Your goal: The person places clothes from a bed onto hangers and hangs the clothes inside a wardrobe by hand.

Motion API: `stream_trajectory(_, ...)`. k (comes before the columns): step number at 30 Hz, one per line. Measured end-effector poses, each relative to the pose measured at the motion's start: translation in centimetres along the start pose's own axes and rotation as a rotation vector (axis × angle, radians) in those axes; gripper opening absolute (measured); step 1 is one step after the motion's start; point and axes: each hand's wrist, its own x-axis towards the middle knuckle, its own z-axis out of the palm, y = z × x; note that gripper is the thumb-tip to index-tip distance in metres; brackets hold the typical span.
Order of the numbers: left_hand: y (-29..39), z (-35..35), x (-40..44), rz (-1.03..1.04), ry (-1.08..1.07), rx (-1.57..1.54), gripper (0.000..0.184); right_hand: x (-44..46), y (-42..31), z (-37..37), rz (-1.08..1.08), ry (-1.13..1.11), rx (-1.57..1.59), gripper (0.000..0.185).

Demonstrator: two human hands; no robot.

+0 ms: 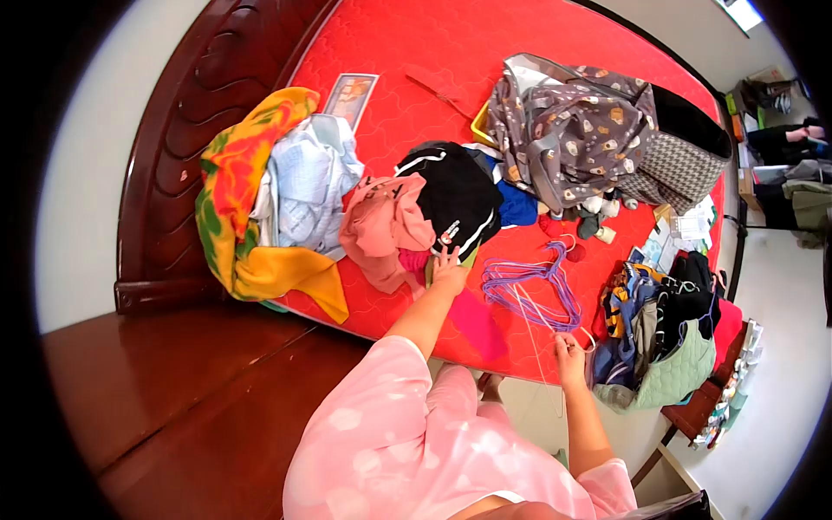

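Note:
My left hand (448,269) reaches to the near edge of a heap of clothes, its fingers stretched out against a black garment (459,192) with white stripes. Beside it lie a crumpled salmon-pink garment (386,227) and a bit of yellow-green cloth, partly under the hand. In my right hand (568,355), held by the bed's front edge, the fingers close on a thin white clothes hanger (539,347). Just beyond it, purple clothes hangers (530,290) lie bunched on the red mattress (407,95). A bright pink cloth (477,322) lies between my hands.
A yellow-orange patterned blanket (234,208) and pale blue cloth (314,165) are piled at left by the dark wooden headboard (186,156). Toward the back right stands a grey patterned bag (581,121). More clothes (663,329) are heaped at the right edge.

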Motion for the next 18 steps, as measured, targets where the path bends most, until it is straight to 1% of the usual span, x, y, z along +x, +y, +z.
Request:
stream_trajectory(1, 0.0, 0.1, 0.4, 0.0, -0.014, 0.047, 0.025, -0.4, 0.2, -0.4, 0.019, 0.01, -0.007, 0.017)
stream_trajectory(2, -0.1, 0.0, 1.0, 0.001, -0.104, 0.117, 0.03, -0.6, 0.5, -0.7, 0.024, 0.014, -0.02, 0.018)
stream_trajectory(5, -1.5, 4.1, 3.4, -0.048, 0.098, 0.065, 0.034, -1.0, 0.1, -1.2, 0.029, 0.054, -0.02, 0.018)
stream_trajectory(6, -1.6, 3.3, 3.1, 0.026, 0.274, 0.005, 0.033, -1.1, -0.6, -1.4, 0.04, 0.044, -0.002, 0.018)
stream_trajectory(9, -2.2, 0.1, 3.3, -0.001, 0.335, -0.613, 0.037, -0.9, -1.4, -1.8, 0.045, 0.045, 0.076, 0.018)
stream_trajectory(10, -2.1, -0.7, 3.5, -0.027, 0.497, -0.646, 0.039, -0.6, -1.5, -1.9, 0.03, 0.042, 0.095, 0.018)
stream_trajectory(12, -1.6, -2.5, 3.5, -0.132, 0.548, -1.093, 0.034, -0.1, -1.7, -2.0, -0.004, 0.032, 0.133, 0.019)
stream_trajectory(13, -0.8, -4.8, 2.8, -0.178, 0.57, -1.317, 0.032, -0.2, -3.3, -1.7, 0.021, 0.014, 0.168, 0.02)
stream_trajectory(14, -0.3, -7.1, 1.7, -0.239, 0.421, -1.567, 0.031, -0.3, -4.9, -1.2, 0.046, -0.003, 0.202, 0.021)
stream_trajectory(15, 0.6, -9.6, 0.2, -0.218, 0.391, -1.699, 0.032, -0.6, -6.1, -1.0, 0.071, -0.021, 0.238, 0.022)
stream_trajectory(17, 2.3, -13.0, -2.9, -0.166, 0.32, -1.958, 0.033, 0.4, -5.8, -1.4, 0.029, -0.116, 0.216, 0.025)
stream_trajectory(18, 2.7, -14.1, -4.1, -0.08, 0.249, -2.05, 0.041, 0.6, -6.7, -1.2, 0.023, -0.143, 0.216, 0.026)
